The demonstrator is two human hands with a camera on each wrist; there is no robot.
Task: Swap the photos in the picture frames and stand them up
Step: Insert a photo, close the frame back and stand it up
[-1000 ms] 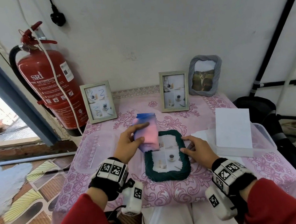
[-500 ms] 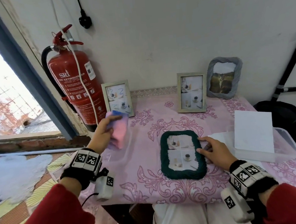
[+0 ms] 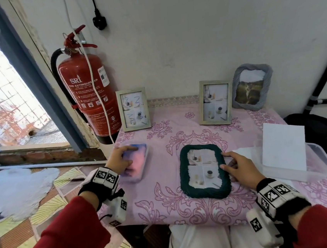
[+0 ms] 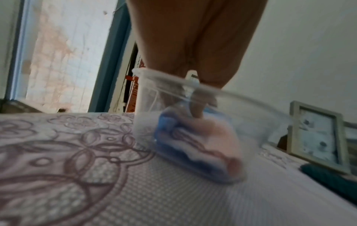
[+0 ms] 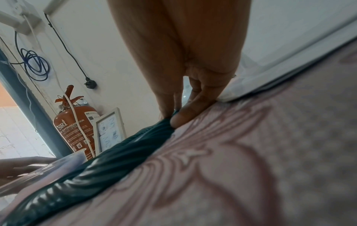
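A dark green rope-edged frame (image 3: 206,195) lies face up in the middle of the pink tablecloth, with a four-part photo in it. My right hand (image 3: 223,161) rests on its right edge with relaxed fingers; in the right wrist view the fingertips (image 5: 166,113) touch the green frame (image 5: 115,152). My left hand (image 3: 127,154) holds a pink and blue cloth (image 3: 137,163) down inside a clear plastic container (image 4: 152,79) at the table's left edge. The left wrist view shows the cloth (image 4: 203,137) through the container wall.
Two pale wooden frames (image 3: 134,109) (image 3: 215,102) and a grey rope frame (image 3: 251,87) stand along the back wall. At the right, a clear bin (image 3: 322,169) holds a white sheet (image 3: 283,147). A red fire extinguisher (image 3: 86,91) hangs left of the table.
My left hand carried the cloth from above the green frame leftward and lowered it into the clear container. The right hand stayed on the frame's right edge.
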